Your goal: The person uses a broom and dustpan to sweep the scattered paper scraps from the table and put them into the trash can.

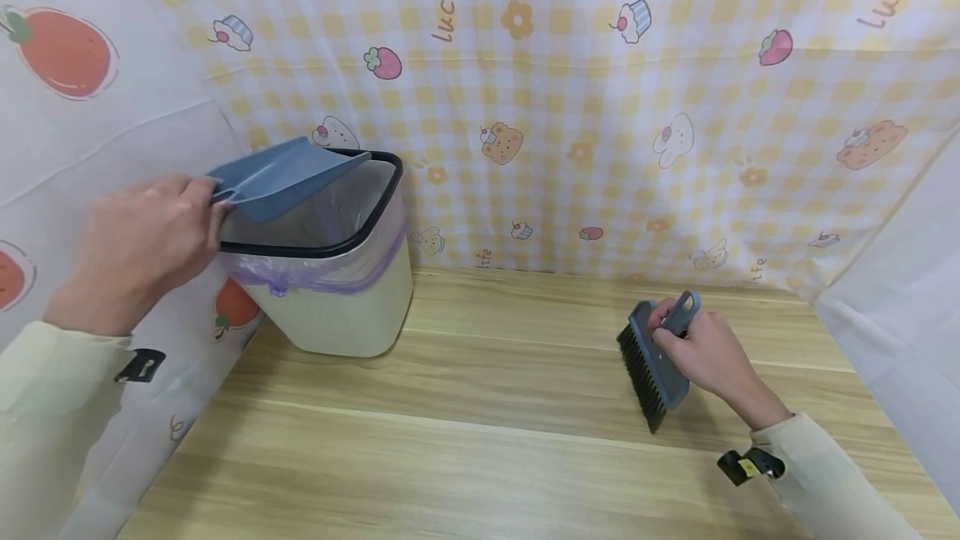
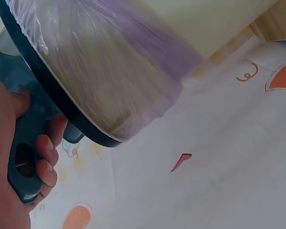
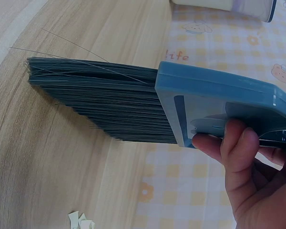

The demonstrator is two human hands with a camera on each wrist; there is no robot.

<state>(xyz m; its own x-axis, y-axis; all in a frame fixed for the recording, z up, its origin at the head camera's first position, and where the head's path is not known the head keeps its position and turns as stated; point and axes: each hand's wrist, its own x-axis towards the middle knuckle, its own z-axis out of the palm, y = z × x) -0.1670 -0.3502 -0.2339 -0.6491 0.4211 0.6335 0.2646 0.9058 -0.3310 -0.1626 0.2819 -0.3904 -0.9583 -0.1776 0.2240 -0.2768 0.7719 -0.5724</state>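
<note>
Blue dustpan (image 1: 281,180) over bin (image 1: 345,319)

Left hand (image 1: 153,232) grips a dustpan (image 1: 281,177) over, perhaps touching, a bin (image 1: 348,315); right hand (image 1: 708,357), a brush (image 1: 660,361).

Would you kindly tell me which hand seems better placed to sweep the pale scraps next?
Probably the right hand: it holds the brush at the table, and the scraps show in its wrist view; the left hand holds the dustpan over the bin.
</note>
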